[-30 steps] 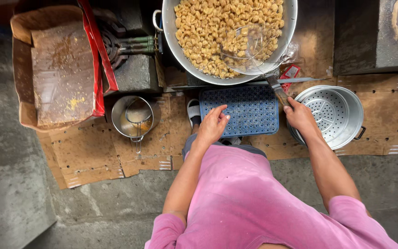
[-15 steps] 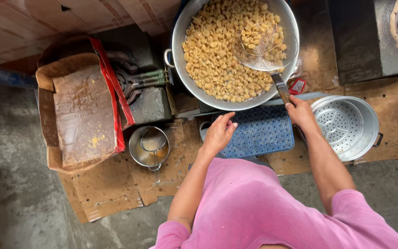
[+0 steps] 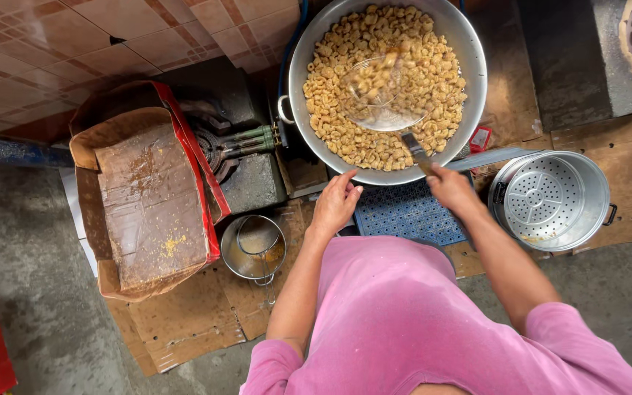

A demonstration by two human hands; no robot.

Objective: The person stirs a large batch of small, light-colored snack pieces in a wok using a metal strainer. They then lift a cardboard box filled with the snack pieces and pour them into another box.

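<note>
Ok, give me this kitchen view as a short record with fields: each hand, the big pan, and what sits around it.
left hand: open, fingertips at the near rim of the pan, holding nothing
right hand: closed on the skimmer handle
skimmer: round mesh ladle over the pan, blurred
pan: wide metal, full of small golden fried pieces
blue crate: perforated, below the pan, between the hands
steamer pot: metal, perforated insert, at right
small pot: metal, at left
cardboard box: open, lined, crumbs inside
</note>
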